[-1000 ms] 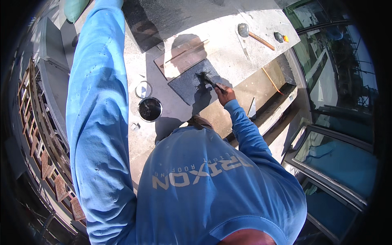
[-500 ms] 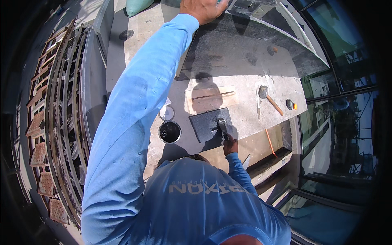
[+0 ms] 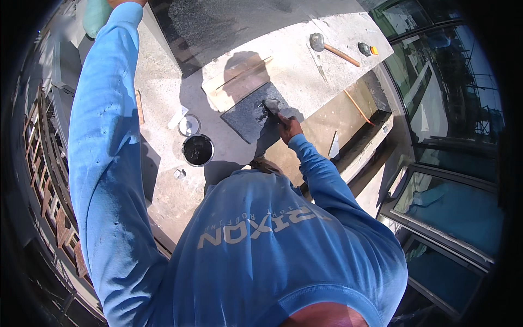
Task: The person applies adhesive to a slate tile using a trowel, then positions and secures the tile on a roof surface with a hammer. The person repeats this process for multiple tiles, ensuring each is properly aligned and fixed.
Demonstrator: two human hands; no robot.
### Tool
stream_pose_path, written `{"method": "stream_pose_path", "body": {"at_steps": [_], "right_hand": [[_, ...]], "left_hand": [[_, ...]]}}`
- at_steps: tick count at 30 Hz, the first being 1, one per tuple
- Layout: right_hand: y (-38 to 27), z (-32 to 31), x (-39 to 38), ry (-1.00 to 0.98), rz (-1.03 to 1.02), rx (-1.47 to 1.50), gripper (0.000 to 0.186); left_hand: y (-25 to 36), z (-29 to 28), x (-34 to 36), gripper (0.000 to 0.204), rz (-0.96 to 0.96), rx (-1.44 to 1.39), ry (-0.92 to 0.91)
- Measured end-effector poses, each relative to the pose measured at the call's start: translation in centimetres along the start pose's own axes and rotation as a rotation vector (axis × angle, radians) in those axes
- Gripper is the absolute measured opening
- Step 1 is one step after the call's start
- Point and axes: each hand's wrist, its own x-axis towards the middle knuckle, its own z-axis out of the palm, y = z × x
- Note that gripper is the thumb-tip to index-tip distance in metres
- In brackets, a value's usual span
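My right hand [image 3: 290, 127] grips a dark scraper [image 3: 272, 109], its blade on a square grey speckled stone tile [image 3: 242, 120] with a dark smear on it. My left hand [image 3: 122, 2] is cut off at the top edge near a pale green sack [image 3: 96, 19], its fingers out of sight. A pale board [image 3: 220, 95] lies beside the tile. An open tin of dark paste [image 3: 198, 150] stands left of the tile, with a round lid [image 3: 189, 125] above it.
On the pale ledge [image 3: 299, 71] lie a rubber mallet [image 3: 340, 54] and a small black and orange object [image 3: 368, 49]. A dark stone slab [image 3: 218, 30] is at the back, glass panels [image 3: 452, 207] along the right, metal frames [image 3: 54, 185] along the left.
The view has swung since half a second ago; my left hand has gone from top centre to the top-left edge, mostly out of sight. My right hand still grips the scraper on the tile.
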Motion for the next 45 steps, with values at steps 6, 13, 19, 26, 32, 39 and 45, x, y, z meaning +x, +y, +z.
{"method": "stream_pose_path", "body": {"at_steps": [6, 13, 19, 26, 32, 39, 45], "right_hand": [[0.3, 1.1, 1.5, 0.080, 0.110, -0.007, 0.053], [-2.6, -0.5, 1.2, -0.055, 0.168, 0.027, 0.055], [-2.3, -0.6, -0.6, -0.128, 0.069, 0.048, 0.052], [-1.9, 1.3, -4.4, -0.138, 0.044, 0.124, 0.054], [-3.6, 2.0, -5.4, -0.095, 0.082, 0.121, 0.053], [-3.4, 1.9, -4.9, -0.002, 0.175, 0.230, 0.049], [0.6, -0.5, -1.6, 0.267, 0.653, 1.008, 0.038]], "left_hand": [[-1.9, 0.4, 1.2, 0.062, 0.029, 0.050, 0.030], [-3.1, 0.9, 3.1, 0.063, 0.036, 0.079, 0.042], [-2.2, 0.8, 2.6, 0.068, 0.007, 0.063, 0.067], [-3.2, 1.5, 2.8, 0.068, -0.039, 0.095, 0.078], [-3.6, 1.7, 2.6, 0.063, 0.012, 0.056, 0.116], [-2.8, 1.9, 2.8, 0.062, 0.032, 0.014, 0.129], [-3.0, 1.7, 2.7, 0.067, 0.033, 0.017, 0.113]]}}
